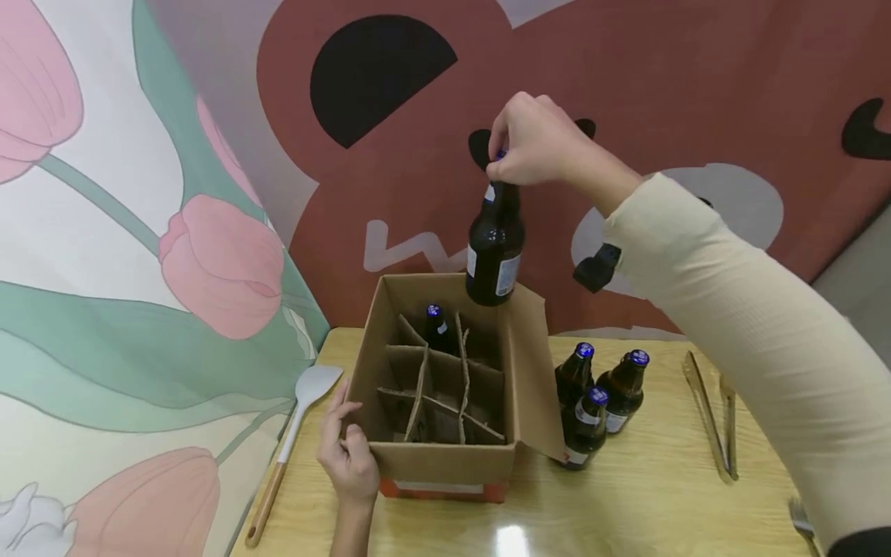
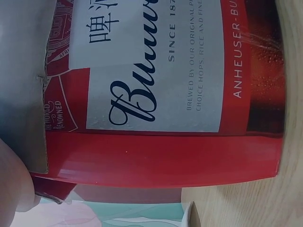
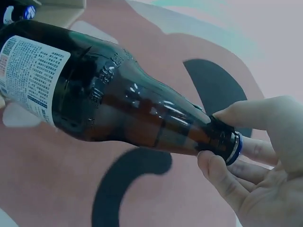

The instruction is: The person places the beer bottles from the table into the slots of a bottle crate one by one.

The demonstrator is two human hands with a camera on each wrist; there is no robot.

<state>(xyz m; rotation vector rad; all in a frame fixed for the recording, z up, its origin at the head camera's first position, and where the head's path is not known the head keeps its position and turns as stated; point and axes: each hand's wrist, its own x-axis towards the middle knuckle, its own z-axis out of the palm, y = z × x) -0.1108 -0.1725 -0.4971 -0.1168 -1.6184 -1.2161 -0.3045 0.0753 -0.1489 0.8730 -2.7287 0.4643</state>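
My right hand (image 1: 539, 143) pinches a dark brown beer bottle (image 1: 496, 244) by its neck, just below the blue cap. The bottle hangs almost upright above the back right of an open cardboard box (image 1: 455, 464). In the right wrist view, fingers and thumb close around the neck, and a white printed label (image 3: 35, 71) shows. My left hand (image 1: 351, 456) grips the box at its front left edge. Cardboard dividers (image 1: 445, 370) split the inside into several compartments. One bottle (image 1: 438, 329) with a blue cap stands in a back compartment.
Three more capped bottles (image 1: 585, 422) stand on the wooden table (image 1: 626, 503), right of the box's folded-out flap (image 1: 536, 371). A spatula (image 1: 292, 433) lies at the left, tongs (image 1: 710, 418) at the right, and a fork (image 1: 800, 517) near the right sleeve. Patterned cloth hangs behind.
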